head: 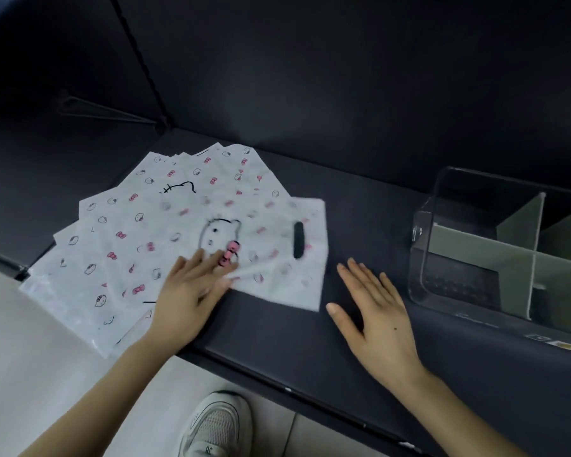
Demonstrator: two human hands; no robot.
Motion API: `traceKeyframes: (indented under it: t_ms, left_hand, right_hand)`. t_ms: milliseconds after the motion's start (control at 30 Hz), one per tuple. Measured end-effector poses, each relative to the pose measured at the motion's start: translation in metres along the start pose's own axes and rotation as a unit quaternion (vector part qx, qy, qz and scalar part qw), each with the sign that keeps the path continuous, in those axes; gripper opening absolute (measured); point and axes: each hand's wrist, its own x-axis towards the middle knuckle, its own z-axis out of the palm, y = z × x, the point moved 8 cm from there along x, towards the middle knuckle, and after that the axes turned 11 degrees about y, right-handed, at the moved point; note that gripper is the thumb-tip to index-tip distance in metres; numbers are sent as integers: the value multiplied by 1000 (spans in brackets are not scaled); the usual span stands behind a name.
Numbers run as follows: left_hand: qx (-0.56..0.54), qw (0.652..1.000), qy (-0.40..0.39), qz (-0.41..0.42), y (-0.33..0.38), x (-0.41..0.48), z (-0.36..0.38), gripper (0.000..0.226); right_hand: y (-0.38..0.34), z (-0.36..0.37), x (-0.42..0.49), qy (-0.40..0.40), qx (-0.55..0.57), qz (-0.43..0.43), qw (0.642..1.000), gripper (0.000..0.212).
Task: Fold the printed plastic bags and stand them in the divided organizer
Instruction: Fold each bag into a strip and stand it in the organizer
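Several white plastic bags printed with cat faces and pink bows lie fanned out in a pile [119, 245] on the left of the dark table. The top bag [271, 245] sticks out to the right, blurred, with its black handle slot toward the organizer. My left hand [192, 291] rests on the top bag's near edge, fingertips pinching or pressing it. My right hand [373, 311] lies flat and open on the bare table, just right of that bag and apart from it. The clear divided organizer [442, 258] with grey partitions stands at the right; no bags show inside it.
The dark table [310, 341] has a front edge running diagonally near me; the bag pile overhangs it at the left. Below are a light floor and my white sneaker [218, 423]. A dark backdrop rises behind the table.
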Motion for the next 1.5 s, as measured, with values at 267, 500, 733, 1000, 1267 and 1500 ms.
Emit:
traceKeyframes:
  t_ms: [267,500,733,1000,1267,1500]
  left_hand:
    - [-98,976,-109,160,34,-27,16,42]
    - [-58,981,-81,165,46,-15,14,35]
    - [-237,953,-177,70,74,-48,10,63]
    - [-309,938,-106,-114,56,-26,2,37]
    - [-300,934,-35,-191,35,-16,-10,19]
    - [-346,872,12,-347,9,-19,-1,35]
  right_hand:
    - [-11,20,-33,-114,-55,-129,984,58]
    - [-11,-18,-31,20,16,-142,990,23]
    - [0,-20,-24,-153,186,200,950,37]
    - [-17,-31,28,-217,411,392,794,24]
    - [-18,-29,67,-218,419,465,749,24]
    - [-1,-17,54,-152,522,448,710,78]
